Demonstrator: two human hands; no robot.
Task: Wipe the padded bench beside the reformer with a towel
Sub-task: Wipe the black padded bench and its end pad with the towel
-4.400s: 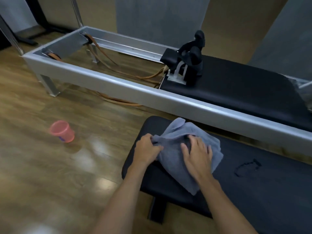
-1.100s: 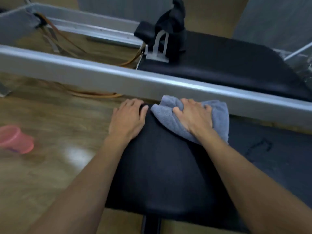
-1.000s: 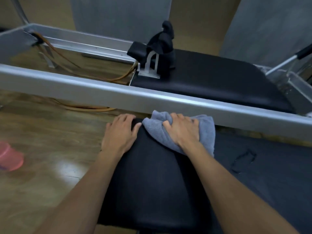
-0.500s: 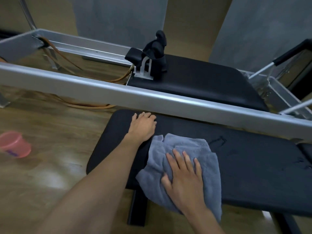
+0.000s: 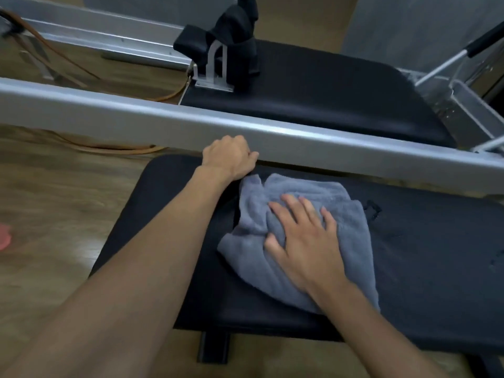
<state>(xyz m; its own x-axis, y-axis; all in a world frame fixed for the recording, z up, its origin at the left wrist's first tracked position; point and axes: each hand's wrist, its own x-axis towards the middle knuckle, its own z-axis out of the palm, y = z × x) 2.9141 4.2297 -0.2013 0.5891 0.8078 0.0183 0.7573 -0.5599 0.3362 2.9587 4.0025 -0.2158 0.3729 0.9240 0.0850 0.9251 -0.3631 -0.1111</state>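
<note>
Both my hands are busy. My right hand [image 5: 304,241] is lying flat and open on the gray towel [image 5: 297,236], pressing it onto the black worktop [image 5: 436,255]. My left hand [image 5: 229,156] is curling on the far edge, beside the silver rail [image 5: 327,140], holding nothing. I am in the middle of wiping. Next I think I am pushing the towel toward the unwiped end.

left hand [image 5: 230,156]: bare, no rings | right hand [image 5: 305,241]: bare | forearms: sleeveless, no watch
</note>
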